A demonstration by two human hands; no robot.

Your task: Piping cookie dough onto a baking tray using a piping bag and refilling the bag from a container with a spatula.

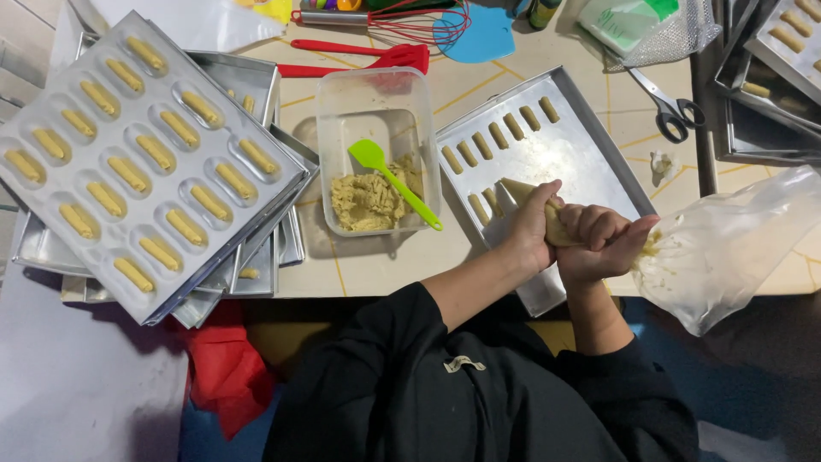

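Squeezing piping bag [684, 248], both hands clenched on it: left hand [534, 227], right hand [603, 244]. Tip over tray [590, 162], centre frame. Uneven pressure could make misshapen dough sticks [496, 137].

Baking kitchen — moulded trays [154, 162] of piped dough, whisk [410, 21], spatulas [389, 175], dough tub [376, 111] on worktable [479, 81].

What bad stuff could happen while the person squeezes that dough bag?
The piping bag is squeezed by the left hand and right hand, and its loose top already shows dough smears, so dough might ooze out the back. The stacked trays sit tilted and jut over the table edge, so they might slide. The scissors lie close to the baking tray.
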